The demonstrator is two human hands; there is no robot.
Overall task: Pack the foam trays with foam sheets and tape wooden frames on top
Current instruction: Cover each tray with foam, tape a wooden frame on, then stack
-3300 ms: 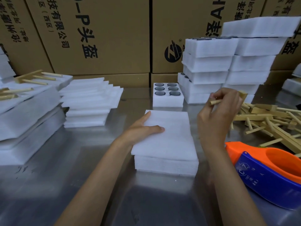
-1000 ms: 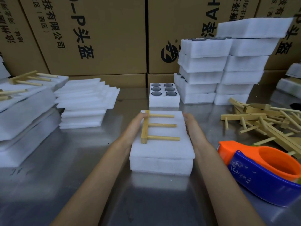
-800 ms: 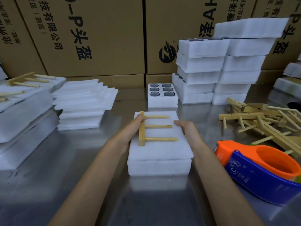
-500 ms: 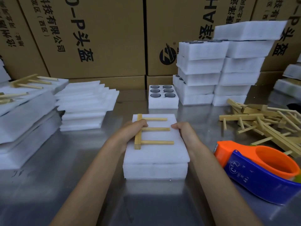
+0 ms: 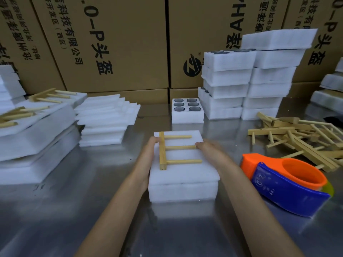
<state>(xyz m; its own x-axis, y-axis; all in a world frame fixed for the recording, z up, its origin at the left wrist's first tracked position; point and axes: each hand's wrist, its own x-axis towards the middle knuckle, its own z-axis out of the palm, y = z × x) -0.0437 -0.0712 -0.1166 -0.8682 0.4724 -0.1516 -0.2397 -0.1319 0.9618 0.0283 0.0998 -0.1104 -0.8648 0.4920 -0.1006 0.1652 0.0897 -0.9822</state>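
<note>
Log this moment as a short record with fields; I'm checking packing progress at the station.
tray: foam tray on the metal table, covered by a foam sheet
frame: wooden frame lying flat on the sheet, no tape on it visible
left hand: left hand against the tray's left side, fingers by the frame's bar
right hand: right hand on the sheet's right edge, blurred
tape: tape dispenser lying right of the tray, untouched
spares: frame pile at right; sheet stack at left

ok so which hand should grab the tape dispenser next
Right. The right hand sits on the covered foam tray's right edge, closest to the tape dispenser. The left hand steadies the wooden frame's spine on the far side.
</note>
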